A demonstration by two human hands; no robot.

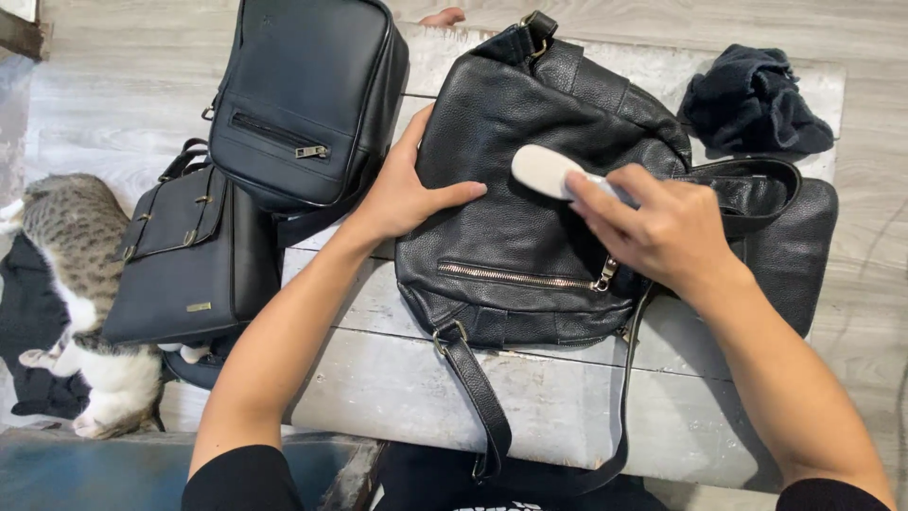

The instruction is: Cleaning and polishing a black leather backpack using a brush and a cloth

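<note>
At centre frame a black leather backpack lies on the whitewashed counter, zips closed, contents hidden. It looks mid-brushing; the next stroke needs the bag pinned flat. The left hand presses its side, fingers spread open. The right hand's grip is clamped on a small pale brush.

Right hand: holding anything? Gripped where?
The right hand holds a small pale brush by its rear end, head pressed on the black leather backpack. The left hand lies flat on the bag's left edge, gripping nothing.
</note>
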